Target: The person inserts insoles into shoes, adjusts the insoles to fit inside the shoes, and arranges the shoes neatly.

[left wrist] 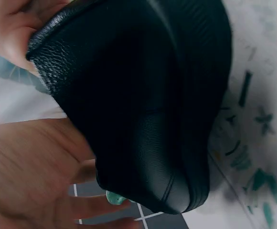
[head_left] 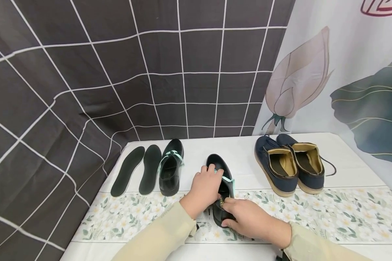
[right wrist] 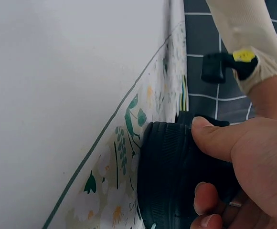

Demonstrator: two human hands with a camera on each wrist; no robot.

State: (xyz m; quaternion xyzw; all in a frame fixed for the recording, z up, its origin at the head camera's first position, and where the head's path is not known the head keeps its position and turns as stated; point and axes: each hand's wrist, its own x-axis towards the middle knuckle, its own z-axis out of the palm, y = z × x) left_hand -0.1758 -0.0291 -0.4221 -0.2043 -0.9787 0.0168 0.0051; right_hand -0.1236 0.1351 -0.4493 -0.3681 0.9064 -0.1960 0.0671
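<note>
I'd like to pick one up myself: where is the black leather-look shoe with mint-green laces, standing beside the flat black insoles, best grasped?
Probably at the heel of that black leather-look shoe, from the near side and above, fingers inside, thumb outside: its toe points away and its open collar faces up.

Seemed a small, makeshift indoor corner, draped rather than built. Was closed off behind and on the left by dark hanging fabric [head_left: 200, 52] with a white grid, rippled and creased like loose cloth instead of hard tile. Was bounded on the right by a pale hanging [head_left: 356, 47], printed with a large pinkish bud [head_left: 297, 79] and a blue-green leaf [head_left: 375, 108]. Contained a table [head_left: 240, 159] standing close to that fabric, dressed in white with a flowered band [head_left: 346, 214] across it, and bearing navy shoes [head_left: 276, 177], black shoes [head_left: 168, 185] and dark insoles [head_left: 151, 170]. Could not be pinned down as home, shop or studio.
</note>
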